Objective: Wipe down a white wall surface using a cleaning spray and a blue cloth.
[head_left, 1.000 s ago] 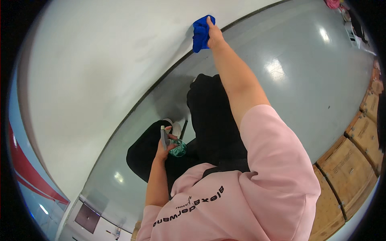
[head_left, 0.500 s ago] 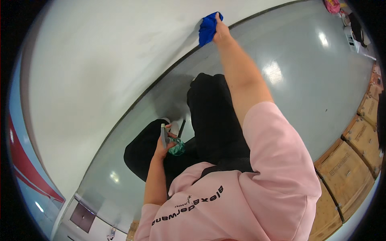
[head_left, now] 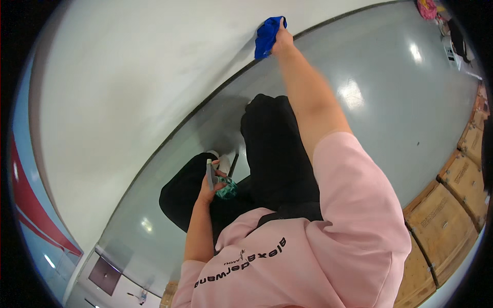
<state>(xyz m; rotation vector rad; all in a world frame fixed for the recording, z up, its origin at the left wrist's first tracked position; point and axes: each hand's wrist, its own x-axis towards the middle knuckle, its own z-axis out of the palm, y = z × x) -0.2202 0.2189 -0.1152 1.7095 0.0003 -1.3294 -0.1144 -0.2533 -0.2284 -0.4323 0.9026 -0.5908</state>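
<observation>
Above the black fabric trousers (head_left: 277, 154), the left hand (head_left: 206, 193) curls its fingers around the neck of a see-through green spray bottle (head_left: 227, 191) with a grey trigger head. Farther out, the right hand (head_left: 282, 42) grips a bunched bright-blue cloth (head_left: 266, 37), thumb uppermost, at the lower edge of the smooth white wall (head_left: 128, 82), near the glossy grey floor (head_left: 385, 113). Tan wooden crates (head_left: 444, 213) line the floor's right-hand edge.
</observation>
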